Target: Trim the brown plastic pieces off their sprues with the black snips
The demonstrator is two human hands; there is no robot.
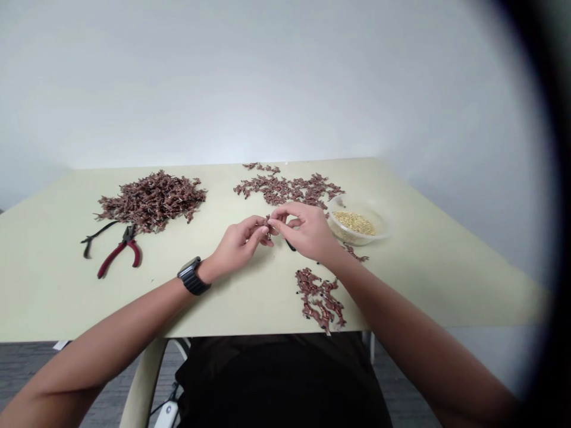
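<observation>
My left hand (241,242) and my right hand (306,229) meet over the middle of the table, fingertips almost touching. Between them is a small brown figurine (268,221), shaped like an animal, mostly covered by the fingers. Both hands pinch it between thumb and forefinger; whether the right one also grips a tiny part is too small to tell. Just right of the right hand stands a clear plastic bowl (381,230) with small gold-coloured pieces (354,223) in it. A dark tool tip (290,245) shows under the right hand, the rest hidden.
On the left lies a large heap of brown figurines (154,199), with red-handled pliers (120,252) and a black-handled tool (91,241) in front. More figurines (294,189) are spread behind my hands. A smaller group (320,297) lies by the table's (250,303) front edge.
</observation>
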